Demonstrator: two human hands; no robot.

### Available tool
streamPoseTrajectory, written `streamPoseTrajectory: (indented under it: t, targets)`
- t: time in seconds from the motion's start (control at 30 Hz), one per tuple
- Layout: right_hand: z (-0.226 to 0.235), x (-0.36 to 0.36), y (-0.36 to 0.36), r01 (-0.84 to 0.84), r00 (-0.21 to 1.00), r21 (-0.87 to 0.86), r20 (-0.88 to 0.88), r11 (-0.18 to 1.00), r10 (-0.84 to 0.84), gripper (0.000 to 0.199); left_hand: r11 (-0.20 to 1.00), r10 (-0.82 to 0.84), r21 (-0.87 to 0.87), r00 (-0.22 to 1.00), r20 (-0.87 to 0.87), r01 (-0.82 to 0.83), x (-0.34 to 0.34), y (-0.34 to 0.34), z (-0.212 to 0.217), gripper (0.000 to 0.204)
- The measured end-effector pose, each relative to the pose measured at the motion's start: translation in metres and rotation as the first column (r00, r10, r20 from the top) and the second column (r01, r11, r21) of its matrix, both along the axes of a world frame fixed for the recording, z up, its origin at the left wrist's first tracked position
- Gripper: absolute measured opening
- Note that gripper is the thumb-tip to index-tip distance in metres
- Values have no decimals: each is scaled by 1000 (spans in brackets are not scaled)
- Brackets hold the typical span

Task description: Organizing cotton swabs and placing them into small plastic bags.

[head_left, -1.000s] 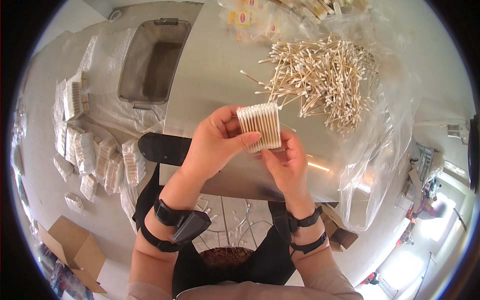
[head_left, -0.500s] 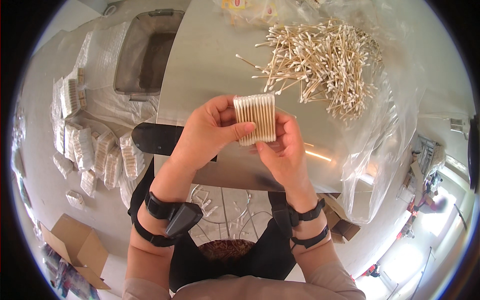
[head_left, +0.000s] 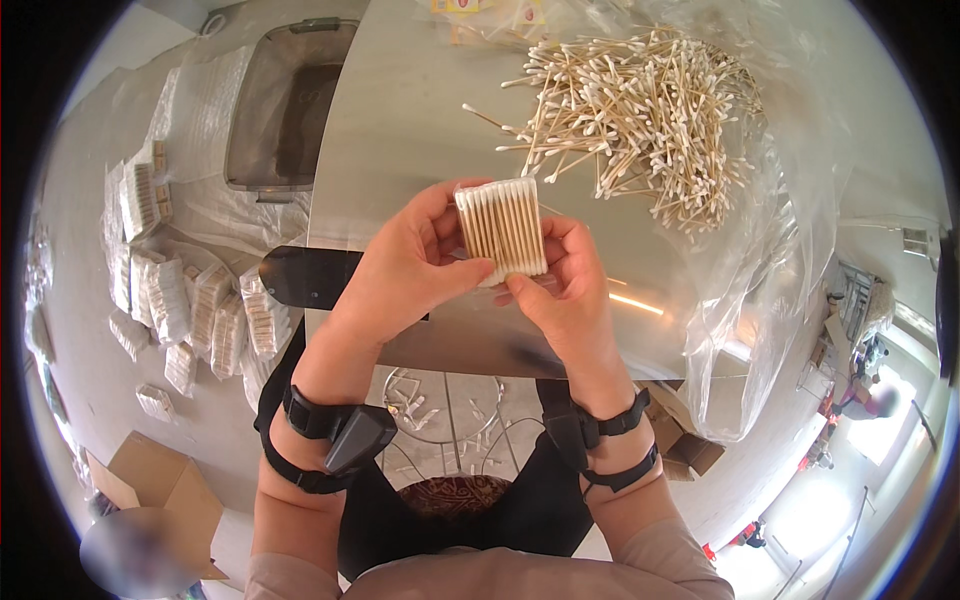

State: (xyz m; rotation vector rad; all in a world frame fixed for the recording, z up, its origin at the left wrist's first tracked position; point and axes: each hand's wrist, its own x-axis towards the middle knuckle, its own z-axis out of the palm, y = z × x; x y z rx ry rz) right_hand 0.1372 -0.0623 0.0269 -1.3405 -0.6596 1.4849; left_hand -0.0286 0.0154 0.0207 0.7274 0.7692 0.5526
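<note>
Between my hands, above the metal table, is a flat bundle of cotton swabs (head_left: 503, 228) with pale wooden sticks and white tips, in what looks like clear wrapping. My left hand (head_left: 425, 245) grips its left side, thumb across the front. At the lower right corner, my right hand (head_left: 562, 280) pinches it, thumb in front and fingers behind. Beyond them, a big heap of loose cotton swabs (head_left: 650, 120) lies on the table, a few sticks poking out to the left.
Clear plastic sheeting (head_left: 770, 300) drapes over the table's right side. A grey plastic bin (head_left: 240, 140) stands left of the metal table (head_left: 400, 120). Wrapped swab packs (head_left: 200, 300) are piled farther left. A black flat arm (head_left: 310, 278) juts from the table's left edge; cardboard boxes (head_left: 165, 480) sit below.
The bundle has tilted slightly and shifted a little left in my hands. My right thumb has moved up onto its lower edge. A blurred shape has appeared at lower left.
</note>
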Motion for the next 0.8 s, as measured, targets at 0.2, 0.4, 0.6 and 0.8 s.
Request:
streamPoseTrajectory:
  t: [0.2,0.4,0.6,0.8]
  targets:
    - [-4,2,-2,-17,999,5,-29,1000,17,42,1000,-12,17,1000,-11,12,0,-1,-3,73]
    - [-2,0,-1,-33,999,-15,-9,999,33,41,996,-17,86,999,-46,21,1,-2,-3,67]
    - [-3,5,-2,-20,994,-24,-106,1000,17,41,999,-48,15,999,-9,48,1,-1,-2,74]
    - [1,5,-2,-57,996,-28,-63,998,56,42,996,-92,22,996,-12,92,0,0,-1,73]
